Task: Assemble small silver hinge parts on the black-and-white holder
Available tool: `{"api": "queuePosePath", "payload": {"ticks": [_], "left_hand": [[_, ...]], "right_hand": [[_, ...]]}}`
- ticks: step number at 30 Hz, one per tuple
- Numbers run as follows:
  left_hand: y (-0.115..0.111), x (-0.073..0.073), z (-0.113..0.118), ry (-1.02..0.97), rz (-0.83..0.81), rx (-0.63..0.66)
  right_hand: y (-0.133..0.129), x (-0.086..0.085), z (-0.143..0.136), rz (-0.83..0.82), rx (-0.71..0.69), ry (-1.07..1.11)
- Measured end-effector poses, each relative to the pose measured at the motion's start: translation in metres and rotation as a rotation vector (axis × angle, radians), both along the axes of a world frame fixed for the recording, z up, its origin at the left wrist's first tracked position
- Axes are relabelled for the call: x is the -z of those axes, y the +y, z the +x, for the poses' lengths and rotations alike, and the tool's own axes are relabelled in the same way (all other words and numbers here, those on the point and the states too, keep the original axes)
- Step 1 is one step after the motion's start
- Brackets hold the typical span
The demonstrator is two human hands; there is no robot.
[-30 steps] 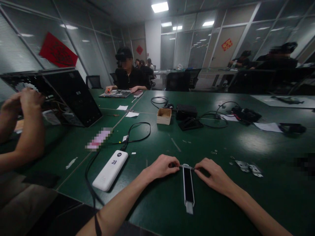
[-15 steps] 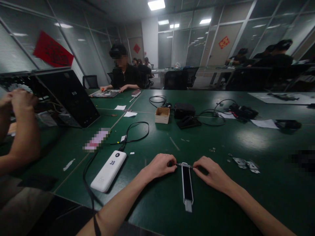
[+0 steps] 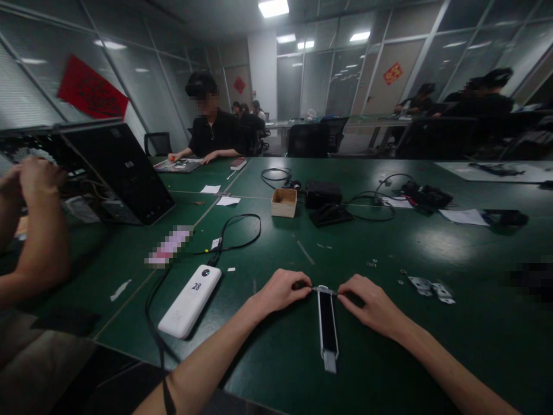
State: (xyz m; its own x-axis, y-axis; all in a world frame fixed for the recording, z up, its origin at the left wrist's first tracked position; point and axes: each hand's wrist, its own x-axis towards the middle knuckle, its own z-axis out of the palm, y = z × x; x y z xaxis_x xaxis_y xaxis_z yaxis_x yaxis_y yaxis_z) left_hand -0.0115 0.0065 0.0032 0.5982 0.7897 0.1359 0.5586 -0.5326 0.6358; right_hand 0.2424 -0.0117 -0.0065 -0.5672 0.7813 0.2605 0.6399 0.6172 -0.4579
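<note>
A narrow silver-edged part with a long black face (image 3: 328,323) lies on the green table before me, and a flat grey tab sticks out of its near end. Across its far end runs a small thin metal rod (image 3: 315,289), perhaps a bolt. My left hand (image 3: 283,291) pinches the rod's left end between thumb and fingertips. On the other side, my right hand (image 3: 367,301) is closed in a pinch at the right end. The fingertips cover both ends, so their shape is hidden.
Right of my hands lie metal brackets (image 3: 431,289) and several small rings (image 3: 372,263). A white power bank (image 3: 190,301) with a black cable rests at left. Beyond stand a small open box (image 3: 284,203) and a black case (image 3: 323,195). A co-worker's arm (image 3: 41,230) is beside a computer tower (image 3: 123,173).
My left fingertips have shifted very slightly right, toward the part's far end. Both hands keep their pinch. The person across the table has moved a little to the left.
</note>
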Motion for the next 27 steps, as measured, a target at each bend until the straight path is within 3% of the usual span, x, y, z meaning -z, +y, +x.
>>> {"api": "queuePosePath", "payload": {"ticks": [15,27], "left_hand": [[-0.0006,-0.0077,-0.0019,-0.012,-0.08,0.032],[-0.001,-0.0013,0.0009,-0.046,-0.103,-0.045]], "right_hand": [[-0.0005,-0.0035,-0.0014,-0.018,0.008,-0.006],[0.0002,-0.0013,-0.0016,-0.001,-0.001,0.001]]}}
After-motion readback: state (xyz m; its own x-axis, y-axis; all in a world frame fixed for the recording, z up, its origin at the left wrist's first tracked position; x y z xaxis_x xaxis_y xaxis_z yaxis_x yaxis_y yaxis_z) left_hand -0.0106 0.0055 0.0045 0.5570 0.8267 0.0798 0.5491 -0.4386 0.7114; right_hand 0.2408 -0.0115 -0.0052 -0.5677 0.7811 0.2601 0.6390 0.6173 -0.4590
